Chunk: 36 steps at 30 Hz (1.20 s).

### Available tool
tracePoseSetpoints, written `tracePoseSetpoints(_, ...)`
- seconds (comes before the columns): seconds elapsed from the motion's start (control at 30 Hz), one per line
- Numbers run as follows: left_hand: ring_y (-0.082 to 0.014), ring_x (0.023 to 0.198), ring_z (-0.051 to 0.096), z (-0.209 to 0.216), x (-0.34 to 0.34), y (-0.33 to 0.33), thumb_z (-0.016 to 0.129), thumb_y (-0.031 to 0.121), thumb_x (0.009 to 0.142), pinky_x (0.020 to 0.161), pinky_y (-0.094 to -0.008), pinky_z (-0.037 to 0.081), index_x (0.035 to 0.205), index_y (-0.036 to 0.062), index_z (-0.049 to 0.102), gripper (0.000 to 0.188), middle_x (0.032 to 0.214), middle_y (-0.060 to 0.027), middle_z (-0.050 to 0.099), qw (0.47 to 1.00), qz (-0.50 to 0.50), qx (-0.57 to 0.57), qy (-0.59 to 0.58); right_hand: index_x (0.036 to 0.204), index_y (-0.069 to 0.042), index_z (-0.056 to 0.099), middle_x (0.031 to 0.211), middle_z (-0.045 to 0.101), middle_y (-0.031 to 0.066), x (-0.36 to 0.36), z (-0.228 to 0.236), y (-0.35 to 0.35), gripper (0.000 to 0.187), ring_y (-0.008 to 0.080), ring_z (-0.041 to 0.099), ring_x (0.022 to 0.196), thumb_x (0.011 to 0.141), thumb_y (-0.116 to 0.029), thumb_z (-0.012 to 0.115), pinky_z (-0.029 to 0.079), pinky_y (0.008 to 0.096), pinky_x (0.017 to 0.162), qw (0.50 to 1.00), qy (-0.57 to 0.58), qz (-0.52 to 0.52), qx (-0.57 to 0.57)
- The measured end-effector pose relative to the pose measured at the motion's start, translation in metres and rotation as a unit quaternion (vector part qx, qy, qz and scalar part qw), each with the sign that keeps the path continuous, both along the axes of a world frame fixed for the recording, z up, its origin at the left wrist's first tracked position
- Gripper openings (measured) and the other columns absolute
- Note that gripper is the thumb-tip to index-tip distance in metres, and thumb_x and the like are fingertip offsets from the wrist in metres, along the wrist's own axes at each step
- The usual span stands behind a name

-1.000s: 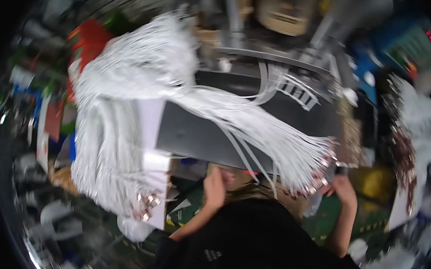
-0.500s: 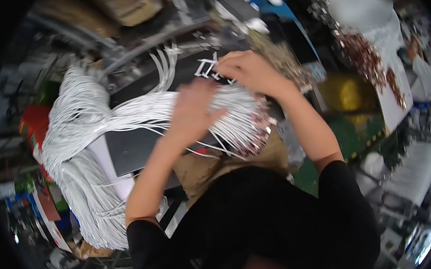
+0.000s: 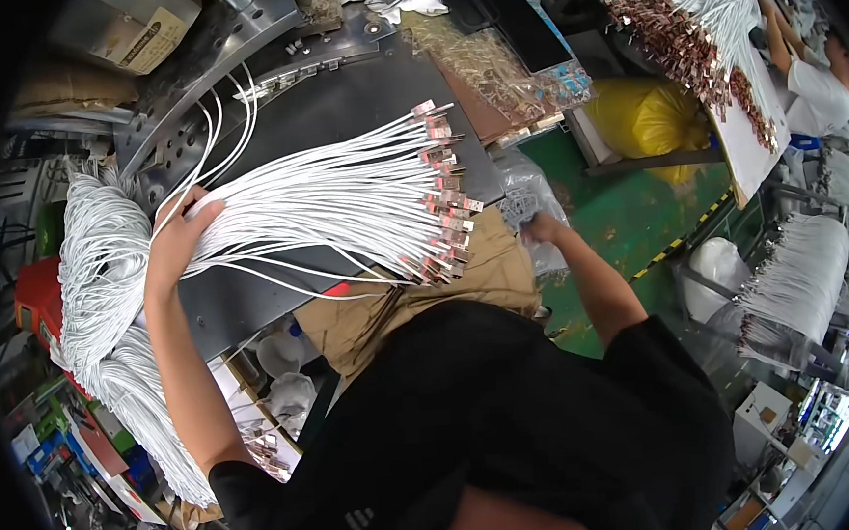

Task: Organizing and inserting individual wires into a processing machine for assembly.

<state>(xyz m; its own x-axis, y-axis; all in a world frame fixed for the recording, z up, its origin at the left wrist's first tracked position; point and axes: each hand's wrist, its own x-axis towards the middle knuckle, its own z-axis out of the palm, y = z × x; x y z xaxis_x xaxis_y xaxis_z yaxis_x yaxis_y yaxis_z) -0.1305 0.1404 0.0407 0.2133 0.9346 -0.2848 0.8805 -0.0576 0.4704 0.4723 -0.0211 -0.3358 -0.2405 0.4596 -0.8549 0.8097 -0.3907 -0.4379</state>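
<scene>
A fanned bundle of white cables (image 3: 312,202) lies across the dark worktop, its pinkish metal-ended connectors (image 3: 448,199) facing right. Around the bundle's left part my left hand (image 3: 181,233) is closed, thumb lying over the cables. A few loose cables arch up behind this hand. Off the worktop's right edge, my right hand (image 3: 543,229) is beside a clear plastic bag (image 3: 527,184) that holds small whitish pieces. Its fingers look curled together at the bag; whatever they hold is too small to make out.
A thick hank of white cables (image 3: 99,258) hangs at the left. Clear packets (image 3: 489,63) and a black phone-like slab (image 3: 526,26) lie beyond the worktop. More cables (image 3: 695,44) fill a table at far right, near a co-worker's arm (image 3: 778,38). A yellow bag (image 3: 646,117) stands below.
My left hand has moved left along the cables. My right hand has left the worktop for the plastic bag at the right. The small white pieces no longer lie behind the bundle.
</scene>
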Motion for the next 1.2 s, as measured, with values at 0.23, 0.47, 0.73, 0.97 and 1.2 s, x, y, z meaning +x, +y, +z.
tracePoseSetpoints(0.23,-0.0127,0.082,0.060,0.006,-0.038,-0.012,0.067,0.030,0.096,0.079,-0.0261,0.048,0.112,0.0004,0.067,0.034,0.089,-0.0032,0.067,0.930,0.225,0.144,-0.251,0.104,0.000,0.072,0.095,0.072,0.0116,-0.002,-0.018,0.023,0.028,0.0151,0.067,0.071,0.096,-0.024,0.060,0.052,0.0295,0.062,0.861,0.029,-0.403,0.308)
tracePoseSetpoints(0.47,-0.0244,0.075,0.068,0.011,0.073,-0.044,0.072,0.025,0.087,0.071,-0.0380,0.051,0.112,0.0032,0.063,0.035,0.082,-0.0179,0.067,0.986,-0.019,0.168,0.000,0.107,-0.001,0.067,0.091,0.070,0.0094,-0.134,0.290,0.066,0.019,0.0146,0.064,0.074,0.091,-0.010,0.064,0.051,0.0274,0.071,0.637,0.146,-0.291,0.698)
tracePoseSetpoints(0.73,-0.0179,0.078,0.064,0.069,0.081,-0.045,0.067,0.022,0.092,0.075,-0.0332,0.050,0.106,-0.0002,0.066,0.026,0.085,-0.0107,0.069,0.956,-0.047,0.168,-0.237,0.123,-0.007,0.063,0.112,0.067,0.0186,-0.265,0.483,0.134,0.053,0.0352,0.064,0.109,0.079,-0.033,0.077,0.049,0.0433,0.096,0.744,-0.018,0.227,0.628)
tracePoseSetpoints(0.97,-0.0180,0.076,0.064,0.055,0.009,-0.062,0.062,0.022,0.096,0.072,-0.0312,0.049,0.097,-0.0008,0.070,0.024,0.085,-0.0096,0.070,0.978,0.022,0.164,-0.124,0.106,-0.006,0.063,0.095,0.071,0.0104,-0.301,0.392,0.138,0.023,0.0321,0.070,0.084,0.090,-0.023,0.062,0.052,0.0473,0.078,0.640,0.198,0.235,0.704)
tracePoseSetpoints(1.2,-0.0319,0.077,0.067,0.046,0.007,-0.062,0.063,0.032,0.095,0.071,-0.0381,0.050,0.091,0.0034,0.072,0.030,0.082,-0.0162,0.069,0.974,0.087,0.164,-0.129,0.109,-0.008,0.063,0.103,0.069,0.0105,-0.279,0.423,0.143,0.023,0.0335,0.067,0.097,0.089,-0.019,0.065,0.053,0.0449,0.081,0.715,0.001,0.170,0.678)
